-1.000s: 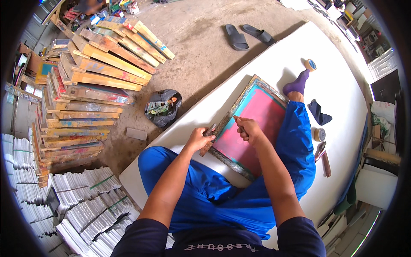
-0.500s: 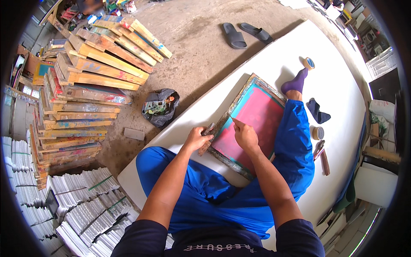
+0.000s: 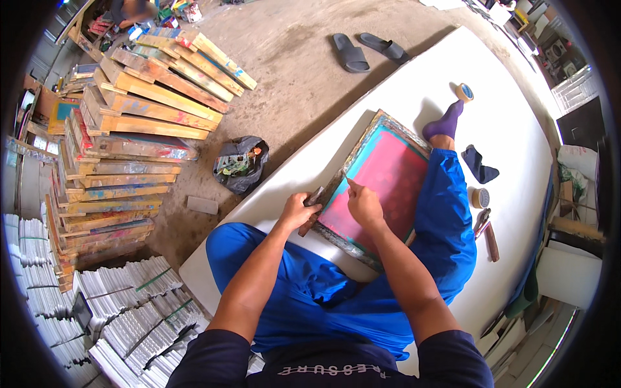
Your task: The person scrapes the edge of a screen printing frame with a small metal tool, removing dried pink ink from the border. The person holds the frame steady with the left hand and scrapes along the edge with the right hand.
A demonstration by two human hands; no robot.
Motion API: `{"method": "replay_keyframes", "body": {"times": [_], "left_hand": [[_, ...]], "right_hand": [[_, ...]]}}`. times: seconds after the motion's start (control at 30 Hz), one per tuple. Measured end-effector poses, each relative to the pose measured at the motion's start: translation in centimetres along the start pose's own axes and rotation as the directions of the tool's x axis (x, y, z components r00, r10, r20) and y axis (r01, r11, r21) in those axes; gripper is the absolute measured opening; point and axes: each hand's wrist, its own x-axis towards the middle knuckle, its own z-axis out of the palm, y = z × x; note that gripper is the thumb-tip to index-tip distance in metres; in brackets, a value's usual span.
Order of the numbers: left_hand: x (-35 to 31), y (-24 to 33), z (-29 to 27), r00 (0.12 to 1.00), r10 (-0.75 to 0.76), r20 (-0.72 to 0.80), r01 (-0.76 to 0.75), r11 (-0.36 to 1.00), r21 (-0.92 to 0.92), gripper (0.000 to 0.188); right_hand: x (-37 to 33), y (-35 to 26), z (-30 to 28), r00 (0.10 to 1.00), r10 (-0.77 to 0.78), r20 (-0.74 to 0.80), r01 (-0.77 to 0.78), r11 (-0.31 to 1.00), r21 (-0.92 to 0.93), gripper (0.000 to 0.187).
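A screen-printing frame (image 3: 371, 257) rests tilted across my lap and the white surface, its mesh (image 3: 394, 171) pink with a turquoise border. My left hand (image 3: 299, 211), beside the frame's left edge, is closed around a worn brown bar (image 3: 308, 226); a greyish end of it shows above the fingers. Over the mesh near that same edge is my right hand (image 3: 366, 204), fingers curled and index finger forward. Something thin seems to stick out at its fingertip, too small to name. My purple-socked foot (image 3: 445, 122) lies beyond the frame.
Two rolls of tape (image 3: 464, 92), (image 3: 480, 198), a dark sock (image 3: 480, 165) and a brown-handled tool (image 3: 492, 242) lie on the white surface (image 3: 511, 136). A black bag of scraps (image 3: 240, 164), sandals (image 3: 351, 53), wooden frames (image 3: 152, 119) and bundled white stacks (image 3: 132, 278) surround it.
My right hand has shifted slightly left, toward the frame's left edge. My left hand keeps its hold on the brown bar, almost unmoved.
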Motion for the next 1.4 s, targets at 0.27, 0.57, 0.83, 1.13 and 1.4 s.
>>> {"method": "replay_keyframes", "body": {"times": [0.27, 0.57, 0.83, 1.13, 1.4], "left_hand": [[1.2, -2.0, 0.6, 0.985, 0.16, -0.06, -0.156, 0.986, 0.057, 0.032], [1.1, -2.8, 0.5, 0.989, 0.136, -0.064, -0.137, 0.99, -0.013, 0.032], [1.3, -1.7, 0.9, 0.996, 0.093, -0.011, -0.094, 0.992, -0.084, 0.032], [0.5, -1.7, 0.6, 0.992, 0.12, -0.049, -0.126, 0.983, -0.136, 0.029], [1.5, -2.8, 0.4, 0.99, 0.138, -0.031, -0.138, 0.99, -0.005, 0.03]], "right_hand": [[2.2, 4.8, 2.5, 0.996, -0.038, -0.077, 0.056, 0.969, 0.24, 0.034], [1.4, 3.2, 0.4, 0.953, 0.18, 0.244, -0.278, 0.84, 0.465, 0.043], [2.5, 8.3, 3.9, 0.893, -0.373, -0.25, 0.366, 0.927, -0.076, 0.044], [1.9, 4.5, -1.1, 0.917, 0.121, 0.381, -0.34, 0.737, 0.584, 0.046], [3.7, 8.5, 2.7, 0.983, -0.182, 0.006, 0.167, 0.913, 0.372, 0.042]]}}
